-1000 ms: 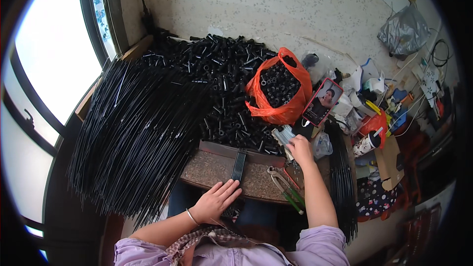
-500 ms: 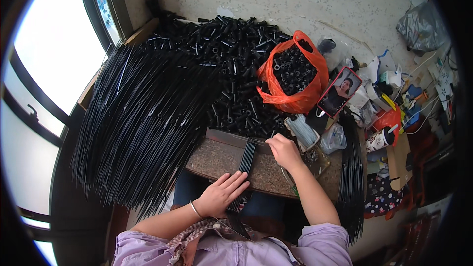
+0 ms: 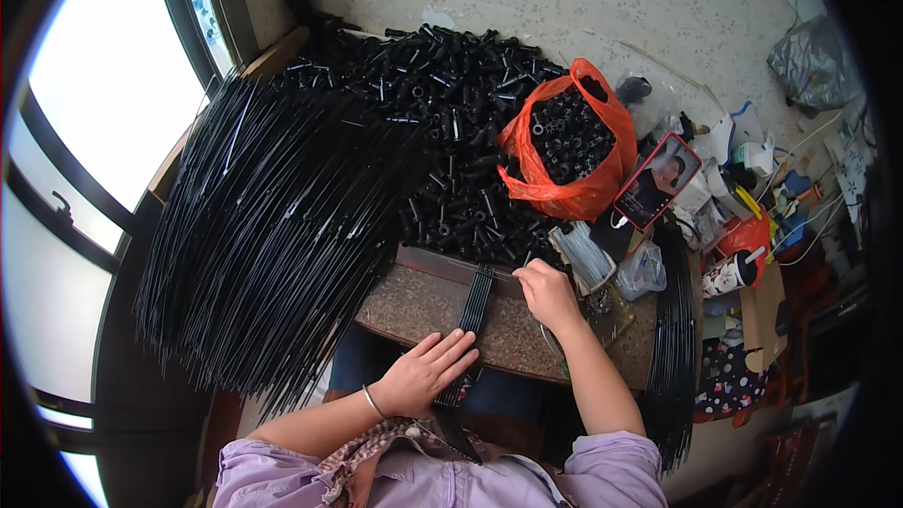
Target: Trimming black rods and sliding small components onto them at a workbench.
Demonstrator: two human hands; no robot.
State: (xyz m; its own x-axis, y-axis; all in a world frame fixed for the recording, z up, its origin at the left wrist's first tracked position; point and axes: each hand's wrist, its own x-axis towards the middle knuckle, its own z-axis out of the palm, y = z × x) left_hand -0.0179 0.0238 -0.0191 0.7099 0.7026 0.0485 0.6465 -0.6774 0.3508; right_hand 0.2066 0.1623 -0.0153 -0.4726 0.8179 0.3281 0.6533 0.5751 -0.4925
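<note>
A flat row of thin black rods (image 3: 477,306) lies side by side across the front of the table, their far ends on a low grey metal strip (image 3: 437,263). My left hand (image 3: 428,374) rests on the row with its fingers stretched out flat, pressing it near the table's front edge. Close to the far ends of the rods, my right hand (image 3: 547,293) is closed in a pinch on a thin wire-like piece (image 3: 516,272). Its exact kind is too small to make out. Under my left hand, part of the row is hidden.
A large sheaf of black rods (image 3: 273,226) covers the left side. Behind the strip are heaped black tubular parts (image 3: 451,132). An orange bag (image 3: 574,193) of small black parts, a phone (image 3: 658,181), a clear box of pale sticks (image 3: 583,254) and more rods (image 3: 670,348) stand to the right.
The whole view has shifted slightly, with the bag and phone a little lower and further right. Both hands keep nearly the same place and pose on the rods.
</note>
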